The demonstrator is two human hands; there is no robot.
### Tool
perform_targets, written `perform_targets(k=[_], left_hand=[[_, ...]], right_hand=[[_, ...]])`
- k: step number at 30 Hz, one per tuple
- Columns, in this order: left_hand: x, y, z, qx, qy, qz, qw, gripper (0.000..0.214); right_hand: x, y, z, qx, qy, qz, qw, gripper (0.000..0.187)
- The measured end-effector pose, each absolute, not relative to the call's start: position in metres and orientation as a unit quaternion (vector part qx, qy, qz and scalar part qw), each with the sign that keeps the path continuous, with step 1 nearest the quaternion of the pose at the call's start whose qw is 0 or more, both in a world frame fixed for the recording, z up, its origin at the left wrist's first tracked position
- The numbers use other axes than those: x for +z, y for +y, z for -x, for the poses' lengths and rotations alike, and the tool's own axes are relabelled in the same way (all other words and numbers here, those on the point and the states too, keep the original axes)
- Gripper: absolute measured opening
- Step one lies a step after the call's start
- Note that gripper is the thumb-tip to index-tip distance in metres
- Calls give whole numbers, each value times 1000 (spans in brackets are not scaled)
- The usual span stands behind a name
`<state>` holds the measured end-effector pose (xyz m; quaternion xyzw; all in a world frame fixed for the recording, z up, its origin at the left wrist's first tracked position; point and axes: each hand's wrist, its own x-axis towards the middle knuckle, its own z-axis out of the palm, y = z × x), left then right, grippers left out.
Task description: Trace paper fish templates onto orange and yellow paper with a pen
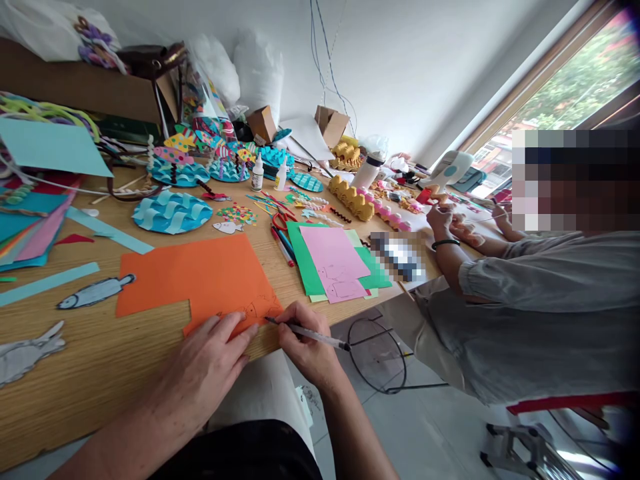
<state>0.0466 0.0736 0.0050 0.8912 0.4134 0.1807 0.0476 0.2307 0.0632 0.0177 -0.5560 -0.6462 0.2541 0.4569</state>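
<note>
An orange sheet of paper (200, 270) with a notch cut from its lower left lies at the table's front edge. Small fish outlines are drawn in dark ink along its near right edge. My left hand (213, 353) rests flat on that near edge, fingers stretched out, holding nothing. My right hand (310, 347) grips a pen (320, 335) with a clear barrel, its tip at the paper beside the drawn fish. A grey paper fish cut-out (95, 292) touches the sheet's left side. To the right, a pink sheet (335, 257) with fish drawings lies over green paper (303, 253).
Blue wavy paper discs (173, 212), glue bottles (257, 173), red scissors (284, 220) and yellow egg-carton strips (353, 199) stand farther back. Coloured paper (30, 227) is stacked at left. A co-worker in a grey shirt (540, 293) sits at right, hands on a craft piece.
</note>
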Motion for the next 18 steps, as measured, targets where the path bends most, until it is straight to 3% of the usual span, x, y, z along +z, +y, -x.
perform_targets(k=[18], left_hand=[[7, 74, -46, 173, 408, -896, 30, 38]], right_hand=[[17, 63, -230, 239, -648, 560, 457, 9]])
